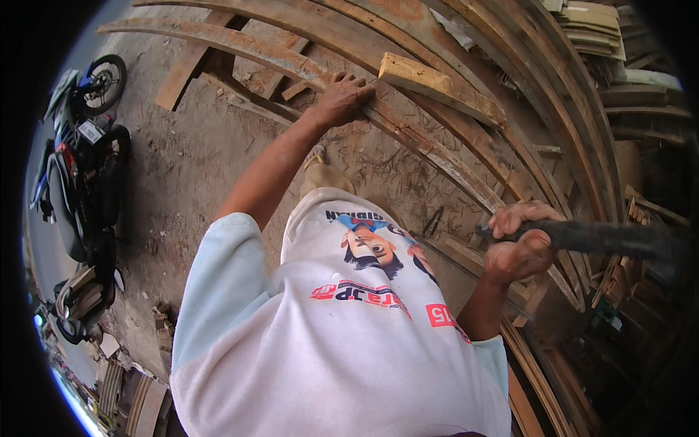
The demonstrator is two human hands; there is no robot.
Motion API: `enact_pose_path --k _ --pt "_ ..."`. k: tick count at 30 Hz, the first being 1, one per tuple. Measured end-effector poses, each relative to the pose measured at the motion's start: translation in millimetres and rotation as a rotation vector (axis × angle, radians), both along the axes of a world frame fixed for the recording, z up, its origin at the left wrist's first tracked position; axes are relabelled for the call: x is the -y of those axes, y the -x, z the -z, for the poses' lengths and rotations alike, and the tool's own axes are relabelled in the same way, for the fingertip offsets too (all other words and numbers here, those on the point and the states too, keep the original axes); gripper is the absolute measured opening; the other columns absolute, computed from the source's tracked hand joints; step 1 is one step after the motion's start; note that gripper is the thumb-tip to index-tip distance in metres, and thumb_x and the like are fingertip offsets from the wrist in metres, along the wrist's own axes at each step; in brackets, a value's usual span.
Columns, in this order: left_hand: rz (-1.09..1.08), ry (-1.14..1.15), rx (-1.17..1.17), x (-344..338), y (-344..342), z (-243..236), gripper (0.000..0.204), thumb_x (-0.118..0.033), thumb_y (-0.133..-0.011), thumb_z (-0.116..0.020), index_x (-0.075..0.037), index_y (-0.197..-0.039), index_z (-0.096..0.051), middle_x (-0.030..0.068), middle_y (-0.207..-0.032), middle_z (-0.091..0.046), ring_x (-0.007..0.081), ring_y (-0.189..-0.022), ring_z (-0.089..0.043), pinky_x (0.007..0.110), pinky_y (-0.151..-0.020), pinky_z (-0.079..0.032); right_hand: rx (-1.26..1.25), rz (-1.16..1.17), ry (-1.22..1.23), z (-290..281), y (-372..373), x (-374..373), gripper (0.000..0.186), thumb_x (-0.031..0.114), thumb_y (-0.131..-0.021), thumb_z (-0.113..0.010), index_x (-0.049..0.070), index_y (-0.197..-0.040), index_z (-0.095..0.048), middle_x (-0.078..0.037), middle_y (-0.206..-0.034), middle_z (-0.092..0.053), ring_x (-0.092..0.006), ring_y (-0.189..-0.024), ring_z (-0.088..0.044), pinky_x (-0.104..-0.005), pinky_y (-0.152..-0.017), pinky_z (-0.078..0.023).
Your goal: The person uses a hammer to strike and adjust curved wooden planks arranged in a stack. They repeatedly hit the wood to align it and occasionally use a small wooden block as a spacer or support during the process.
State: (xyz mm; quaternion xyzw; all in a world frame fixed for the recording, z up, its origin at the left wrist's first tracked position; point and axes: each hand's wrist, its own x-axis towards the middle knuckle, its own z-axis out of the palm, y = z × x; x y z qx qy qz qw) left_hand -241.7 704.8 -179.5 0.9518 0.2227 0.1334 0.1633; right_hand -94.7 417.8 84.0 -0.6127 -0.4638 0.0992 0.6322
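Note:
My left hand [341, 100] is closed over a long, weathered wooden plank [429, 148], its fingers wrapped across the upper edge. To the right, my right hand [520, 239] grips a thick black handle [593, 237]. That handle reaches out toward the dark right rim, where its far end is too dim to make out, so the kind of tool cannot be told. A short, rough wooden block [440, 89] lies across the planks just right of my left hand.
More long planks [502, 80] run side by side ahead and to the right. Stacked boards [591, 29] stand at the far right. A motorcycle [76, 167] is parked at the left on bare dirt ground [178, 146]. Wood scraps [138, 400] lie at the lower left.

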Motion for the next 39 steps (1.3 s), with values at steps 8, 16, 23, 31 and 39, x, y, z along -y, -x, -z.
enact_pose_path --k 8,16,23,31,39 --pt "0.002 0.016 -0.055 6 6 -3 0.059 -0.030 -0.071 -0.089 -0.016 -0.120 -0.060 0.0085 -0.115 -0.060 0.0320 -0.119 -0.055 0.051 -0.107 -0.035 0.283 0.031 0.749 151 -4 75 0.047 0.048 -0.102 -0.063 0.002 -0.106 -0.053 -0.019 -0.080 -0.062 -0.0334 -0.068 -0.064 -0.0441 -0.063 -0.050" --pt "-0.001 0.052 -0.071 16 8 3 0.063 -0.028 -0.071 -0.091 -0.016 -0.124 -0.059 0.0083 -0.119 -0.059 0.0332 -0.124 -0.053 0.051 -0.108 -0.034 -0.153 -0.040 0.136 38 11 16 0.041 0.045 -0.106 -0.059 0.005 -0.098 -0.050 -0.003 -0.069 -0.050 -0.0088 -0.053 -0.048 -0.0259 -0.046 -0.043" --pt "0.009 0.035 -0.084 17 -9 -11 0.065 -0.029 -0.071 -0.091 -0.016 -0.126 -0.059 0.0078 -0.120 -0.059 0.0315 -0.124 -0.054 0.051 -0.110 -0.034 0.202 -0.176 -0.299 49 -13 22 0.051 0.063 -0.102 -0.051 0.013 -0.095 -0.047 0.000 -0.069 -0.046 -0.0130 -0.056 -0.047 -0.0320 -0.059 -0.050" --pt "0.038 0.058 -0.083 28 9 12 0.062 -0.026 -0.071 -0.089 -0.017 -0.125 -0.059 0.0077 -0.117 -0.060 0.0308 -0.122 -0.054 0.049 -0.108 -0.035 0.284 -0.054 0.797 94 -17 41 0.050 0.050 -0.105 -0.055 0.000 -0.103 -0.056 -0.013 -0.072 -0.055 -0.0255 -0.062 -0.059 -0.0392 -0.059 -0.048" --pt "0.029 0.014 -0.114 11 -6 -5 0.058 -0.027 -0.078 -0.085 -0.014 -0.128 -0.058 0.0096 -0.118 -0.060 0.0302 -0.125 -0.054 0.050 -0.107 -0.035 0.205 -0.319 -0.369 1 -32 15 0.072 0.083 -0.093 -0.037 0.016 -0.116 -0.052 -0.002 -0.072 -0.044 -0.0132 -0.054 -0.042 -0.0339 -0.052 -0.047"
